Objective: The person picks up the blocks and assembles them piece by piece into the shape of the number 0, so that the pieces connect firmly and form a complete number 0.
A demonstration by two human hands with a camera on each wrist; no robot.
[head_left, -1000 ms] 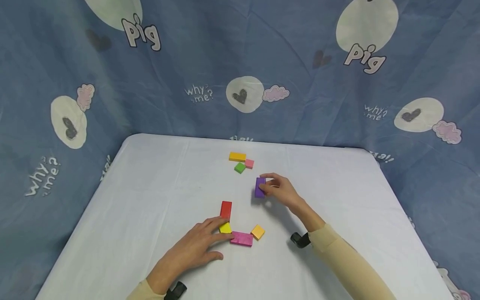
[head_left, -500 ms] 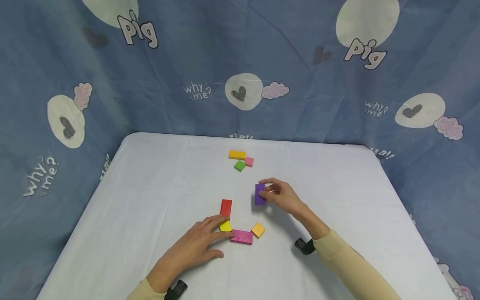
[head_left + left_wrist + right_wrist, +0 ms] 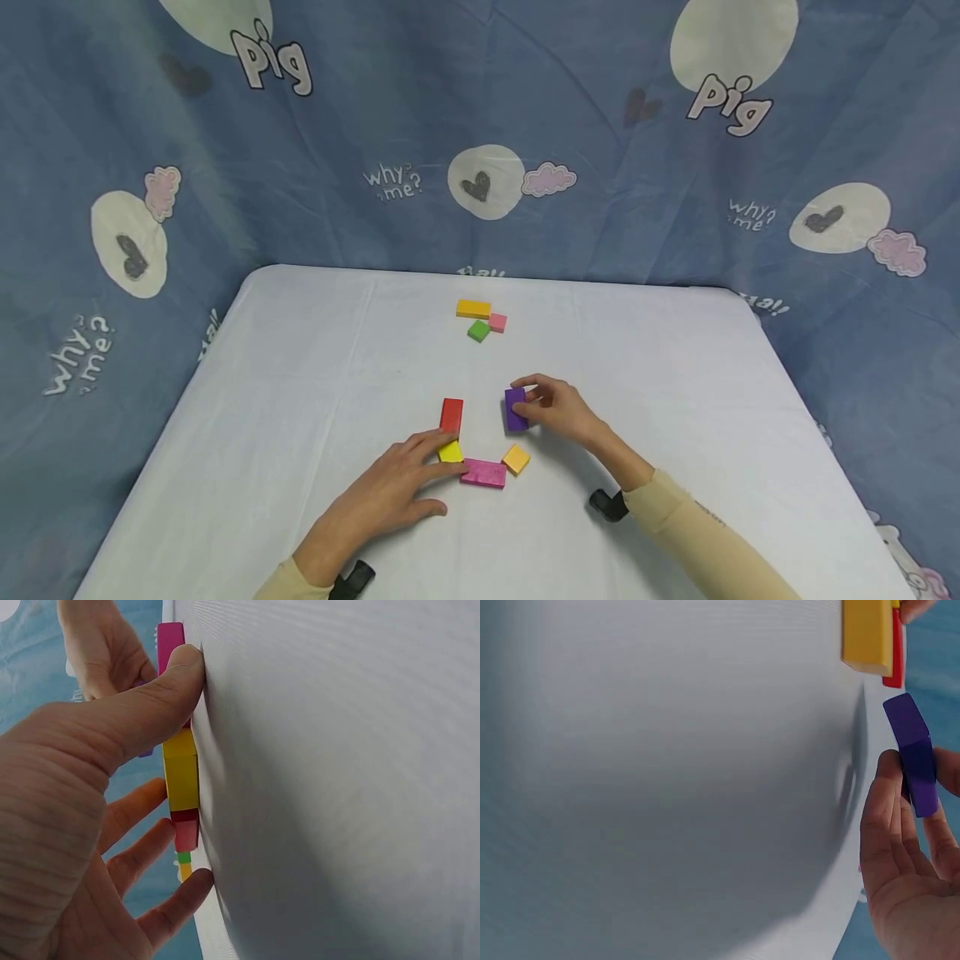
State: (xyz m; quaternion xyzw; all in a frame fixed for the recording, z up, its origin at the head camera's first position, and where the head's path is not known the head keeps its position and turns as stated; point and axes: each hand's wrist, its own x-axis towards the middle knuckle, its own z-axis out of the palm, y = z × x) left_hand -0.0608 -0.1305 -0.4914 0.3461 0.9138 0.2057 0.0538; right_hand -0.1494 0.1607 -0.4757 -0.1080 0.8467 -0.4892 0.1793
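My right hand [image 3: 561, 410] pinches a purple rectangular block [image 3: 515, 410] between thumb and fingers. In the right wrist view the purple block [image 3: 915, 754] is raised over the white surface, its shadow beside it. My left hand [image 3: 393, 483] lies with fingers spread at a row of blocks. One fingertip overlaps the red block [image 3: 452, 414], another reaches the near end of the magenta block [image 3: 483, 474]. Between those two sits a yellow block [image 3: 450, 452], partly covered by the fingers. An orange block [image 3: 516, 460] stands turned at the magenta block's right end, below the purple one.
Farther back on the white table [image 3: 637, 350] lie a yellow-orange long block [image 3: 474, 309], a small pink block [image 3: 497, 323] and a green block [image 3: 478, 331]. A blue printed cloth [image 3: 585, 217] rises behind the table and along its sides.
My right hand has brought the purple block nearer to me, toward the orange block, and lately slightly left. My left hand stays in place at the row.
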